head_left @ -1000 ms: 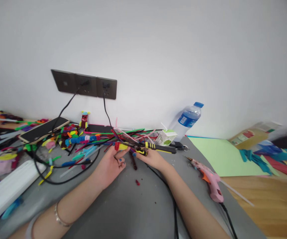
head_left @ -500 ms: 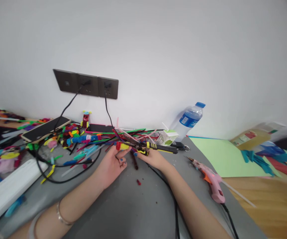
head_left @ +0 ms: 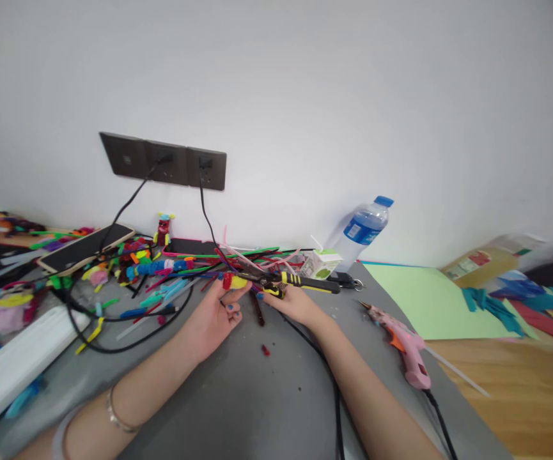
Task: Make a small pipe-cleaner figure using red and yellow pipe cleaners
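Between the thumb and fingertips of my left hand (head_left: 211, 322) is a small red and yellow pipe-cleaner piece (head_left: 234, 282). My right hand (head_left: 298, 305) is closed on black and yellow pliers (head_left: 311, 282), whose jaws point left and reach the yellow end of that piece. Whether the jaws are closed on it, I cannot tell. Behind both hands lies a heap of loose pipe cleaners (head_left: 276, 257). A dark brown strip (head_left: 257, 312) lies just below the pliers, and a small red scrap (head_left: 265, 350) rests on the grey tabletop (head_left: 238, 396).
To the right lies a pink glue gun (head_left: 410, 351) with its cord, near light green paper (head_left: 415, 300). A water bottle (head_left: 365, 227) and a small carton (head_left: 321, 263) stand by the wall. On the left are a white power strip (head_left: 22, 370), a phone (head_left: 84, 248), black cables and pipe-cleaner figures (head_left: 12, 306).
Both hands keep the same hold on the pipe-cleaner piece and the pliers. The whole view has shifted very slightly.
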Tool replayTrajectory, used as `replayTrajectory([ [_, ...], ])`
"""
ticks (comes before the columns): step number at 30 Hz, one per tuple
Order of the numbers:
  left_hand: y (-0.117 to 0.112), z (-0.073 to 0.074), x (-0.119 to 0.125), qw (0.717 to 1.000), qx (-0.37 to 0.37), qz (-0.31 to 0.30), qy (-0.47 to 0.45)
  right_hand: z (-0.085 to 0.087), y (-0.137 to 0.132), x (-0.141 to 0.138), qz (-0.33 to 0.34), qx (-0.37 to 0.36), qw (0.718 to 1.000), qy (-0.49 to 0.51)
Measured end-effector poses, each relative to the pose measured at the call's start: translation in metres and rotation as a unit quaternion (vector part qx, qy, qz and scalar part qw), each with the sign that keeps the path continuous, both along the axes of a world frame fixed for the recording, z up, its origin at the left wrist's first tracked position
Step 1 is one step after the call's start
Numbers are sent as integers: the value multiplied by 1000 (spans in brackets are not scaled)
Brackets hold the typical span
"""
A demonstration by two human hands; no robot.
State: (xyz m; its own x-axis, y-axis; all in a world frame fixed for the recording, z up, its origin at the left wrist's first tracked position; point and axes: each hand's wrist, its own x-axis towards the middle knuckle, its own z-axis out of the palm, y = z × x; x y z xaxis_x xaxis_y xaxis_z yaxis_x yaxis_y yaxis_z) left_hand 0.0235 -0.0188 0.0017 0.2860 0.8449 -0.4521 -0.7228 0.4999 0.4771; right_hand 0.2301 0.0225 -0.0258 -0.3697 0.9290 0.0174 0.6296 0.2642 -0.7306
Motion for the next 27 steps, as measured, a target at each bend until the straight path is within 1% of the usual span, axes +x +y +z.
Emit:
replayTrajectory([
  [8,-1,-2,4,999,-6,25,19,0,1,0,-14,-18,999,-37],
  [13,-1,0,3,999,-8,17,32,2,0,-1,-1,-7,1000,-17],
  [18,0,3,3,999,-2,14,44,2,0,-1,-1,-3,1000,-4],
  [27,0,2,4,999,1,18,37,3,0,0,8,4,1000,14],
])
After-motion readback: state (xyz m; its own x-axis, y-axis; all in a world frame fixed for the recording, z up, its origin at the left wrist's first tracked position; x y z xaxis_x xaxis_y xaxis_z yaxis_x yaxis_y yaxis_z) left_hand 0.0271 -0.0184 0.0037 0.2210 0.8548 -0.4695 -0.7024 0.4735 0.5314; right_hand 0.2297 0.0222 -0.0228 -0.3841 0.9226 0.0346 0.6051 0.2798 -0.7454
